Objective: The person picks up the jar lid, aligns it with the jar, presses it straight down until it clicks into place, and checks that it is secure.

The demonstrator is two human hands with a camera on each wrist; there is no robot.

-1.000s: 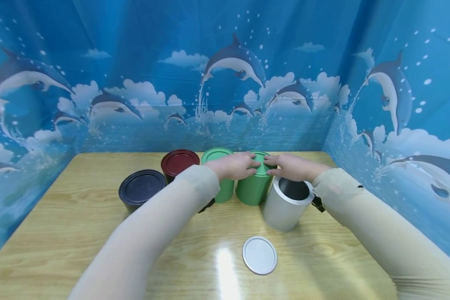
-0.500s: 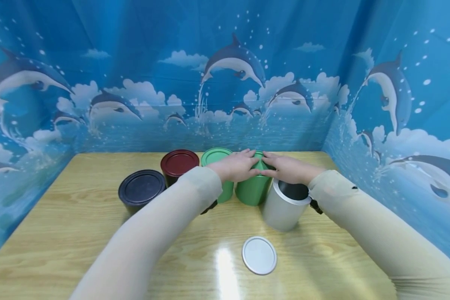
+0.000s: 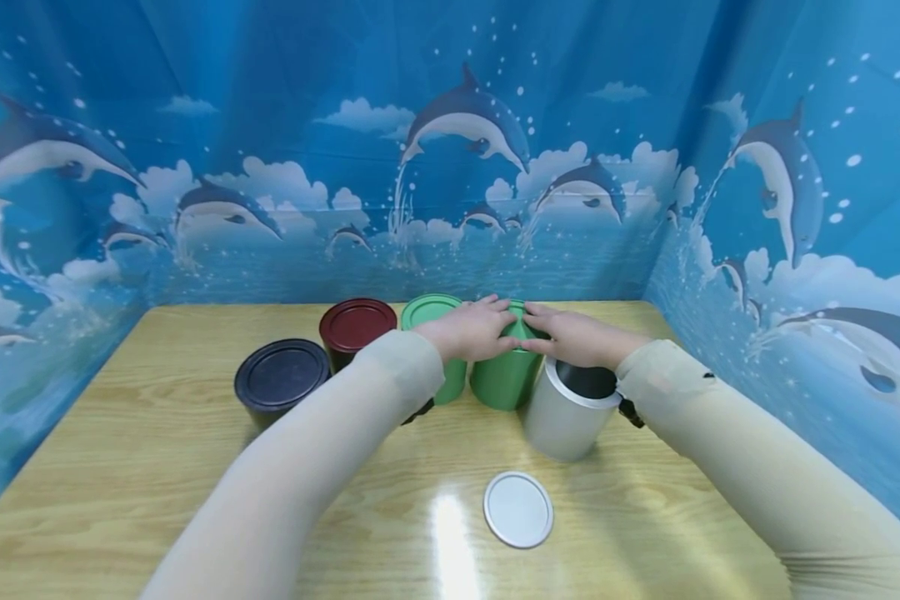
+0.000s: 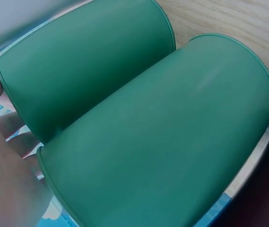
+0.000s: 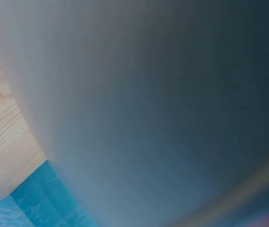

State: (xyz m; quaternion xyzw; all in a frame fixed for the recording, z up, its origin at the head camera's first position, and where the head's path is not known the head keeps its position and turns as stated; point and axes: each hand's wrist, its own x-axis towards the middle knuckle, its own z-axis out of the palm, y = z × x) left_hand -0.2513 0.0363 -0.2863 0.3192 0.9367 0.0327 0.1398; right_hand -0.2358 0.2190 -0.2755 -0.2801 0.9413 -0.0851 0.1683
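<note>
Both hands lie on the top of the right-hand green can (image 3: 504, 385), their fingertips almost meeting over its green lid (image 3: 522, 331). The left hand (image 3: 467, 332) reaches in from the left, across the edge of a second green can (image 3: 423, 310). From the other side comes the right hand (image 3: 579, 337), passing over the mouth of an uncovered silver can (image 3: 566, 421). Fingers of both hands look fairly straight. In the left wrist view, the left fingers (image 4: 18, 137) are by the can's rim, partly hidden behind it. A blurred grey surface (image 5: 101, 113) fills most of the right wrist view.
A round silver lid (image 3: 518, 510) lies flat on the wooden table (image 3: 360, 517), in front of the silver can. Left of the green cans stand a dark red-lidded can (image 3: 357, 323) and a black-lidded can (image 3: 282, 372). A blue dolphin-print curtain (image 3: 285, 83) borders the table behind and at the sides.
Compared with one second ago, the hands have drawn slightly closer together over the green lid, the right one shifting a little left. The cans and silver lid stay in place.
</note>
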